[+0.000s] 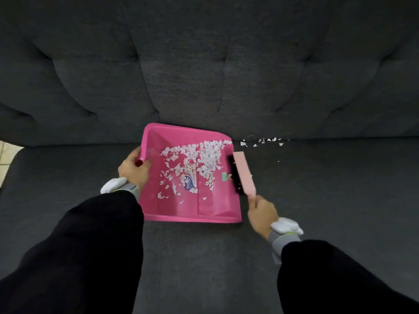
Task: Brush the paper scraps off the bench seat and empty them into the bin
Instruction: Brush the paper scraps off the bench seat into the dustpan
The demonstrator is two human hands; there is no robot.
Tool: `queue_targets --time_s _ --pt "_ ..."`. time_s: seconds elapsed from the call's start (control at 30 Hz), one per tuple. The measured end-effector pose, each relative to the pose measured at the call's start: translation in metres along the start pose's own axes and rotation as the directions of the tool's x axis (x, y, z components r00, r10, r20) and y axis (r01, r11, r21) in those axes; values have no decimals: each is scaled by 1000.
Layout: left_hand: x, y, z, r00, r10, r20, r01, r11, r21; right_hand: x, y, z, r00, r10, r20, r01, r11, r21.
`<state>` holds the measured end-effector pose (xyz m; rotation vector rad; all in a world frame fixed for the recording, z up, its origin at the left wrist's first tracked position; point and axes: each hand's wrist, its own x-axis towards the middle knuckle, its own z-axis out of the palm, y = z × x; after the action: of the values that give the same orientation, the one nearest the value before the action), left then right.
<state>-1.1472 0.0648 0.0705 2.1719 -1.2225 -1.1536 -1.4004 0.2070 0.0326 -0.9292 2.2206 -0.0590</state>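
From here I watch the surface (pixel 328 200) run dark under both hands, with the backrest (pixel 204 64) rising beyond them. The pan (pixel 204 211) lies flat on it between the hands, its open lip turned toward the right hand. The left hand (pixel 133 171) has its fingers curled round the pan's handle at the far left corner. The right hand (pixel 261 214) is clamped on the handle of the brush (pixel 243 175), which reaches forward from it with its bristles against the pan's lip.

Most of the scraps (pixel 204 159) sit inside the pan, to the right of the left hand, heaped near the lip around a printed label (pixel 190 180). A thin line of strays (pixel 265 141) lies ahead of the right hand, in the seam below the backrest.

My worries:
- The heap is close to the open lip, so if I tip that side down on lifting, I expect it to spill back out.
- A quick flick of the brush could scatter such light paper or push the strays deeper into the seam.
- One hand at a corner may let the pan twist.
- I can't see the bin, so the carry is blind.
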Motion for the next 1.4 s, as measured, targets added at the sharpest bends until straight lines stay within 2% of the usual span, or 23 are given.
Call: queue_targets --time_s 0.07,0.13,0.27,0.37,0.43,0.5,0.6,0.67,0.77,0.93,1.03,1.1,1.17,1.27,1.33,1.4 --pt "2 -1 -1 1000 -7 -7 7 1000 3 -3 -2 1 999 -16 40 12 996 86" --pt "4 0 0 1000 -9 -23 9 1000 20 2 2 -11 999 32 11 -33 985 172" --pt "10 10 2 998 -33 -45 35 999 30 30 14 -60 956 261 -138 -201 918 342" --pt "16 14 4 997 -55 -53 57 998 41 65 21 -99 904 352 -245 -219 871 440" --pt "21 14 6 996 -60 -63 63 996 55 86 24 -119 888 374 -266 -233 867 441" --pt "26 13 8 996 -72 -61 76 995 58 103 23 -134 897 391 -206 -285 868 406" --pt "31 12 9 994 -65 -88 70 996 53 116 9 -138 905 425 -32 -373 825 424" --pt "31 10 9 993 -68 -99 73 996 48 114 -3 -124 899 436 -34 -399 850 344" --pt "25 11 7 994 -78 -75 80 996 30 98 -18 -92 948 300 -109 -283 947 150" --pt "22 14 8 994 -83 -77 83 997 3 80 -16 -79 992 127 -27 -126 992 25" --pt "20 14 9 995 -76 -71 76 997 -3 67 -9 -78 994 -59 89 68 992 -102" --pt "20 15 8 996 -76 -51 77 997 22 54 -11 -77 962 -197 190 212 975 -61" --pt "20 16 6 996 -73 -47 75 996 42 45 -11 -80 933 -277 231 265 961 82" --pt "16 17 5 997 -66 -39 68 996 51 43 3 -92 936 -305 175 277 947 164" --pt "13 18 5 998 -55 -37 57 997 48 52 16 -101 953 -296 66 289 952 100" --pt "12 18 4 998 -46 -44 48 998 50 60 26 -101 970 -241 8 241 970 -2"
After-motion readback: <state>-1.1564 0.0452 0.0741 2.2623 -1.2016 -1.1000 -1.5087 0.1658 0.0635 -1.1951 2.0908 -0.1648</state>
